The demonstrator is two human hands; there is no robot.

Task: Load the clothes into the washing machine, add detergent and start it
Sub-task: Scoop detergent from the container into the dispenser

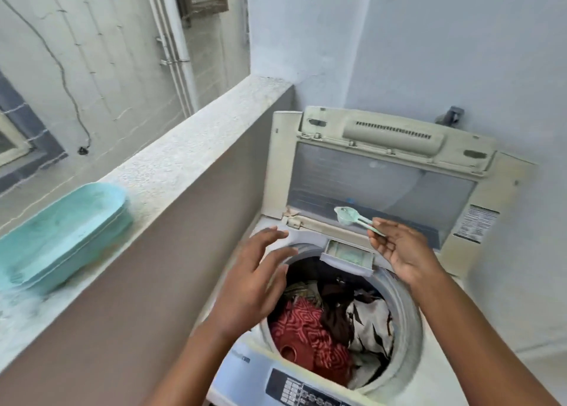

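here, right hand (395,246) pinches scoop (357,220) by handle, bowl pointing ten o'clock, above pulled-out detergent drawer (348,257); left hand (254,280) spread, holding nothing, over clothes (310,332).

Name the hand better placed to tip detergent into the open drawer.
Right. The right hand already pinches the scoop just above the detergent drawer; the left hand is open, holding nothing.

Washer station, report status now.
Right hand pinches the scoop above the open detergent drawer. Left hand open, over the drum rim. Clothes loaded, lid up. Nothing blocking.
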